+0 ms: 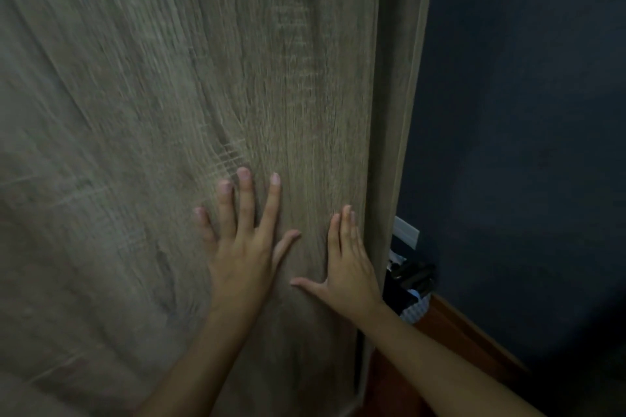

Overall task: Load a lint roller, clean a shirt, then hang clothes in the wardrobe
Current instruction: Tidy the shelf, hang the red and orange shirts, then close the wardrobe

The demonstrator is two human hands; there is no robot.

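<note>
A grey-brown wood-grain wardrobe door [203, 78] fills most of the view, blurred by motion. My left hand [244, 244] lies flat on the door with its fingers spread. My right hand [349, 267] also rests flat on it, close to the door's right edge, fingers together and thumb out. Neither hand holds anything. No lint roller, shirt or hanger is in view.
The wardrobe's side panel [399, 112] runs along the right of the door. A dark blue wall [525, 145] stands to the right. Low by the wall sits a patterned basket [415, 306] with dark items, on a reddish wooden floor [450, 342].
</note>
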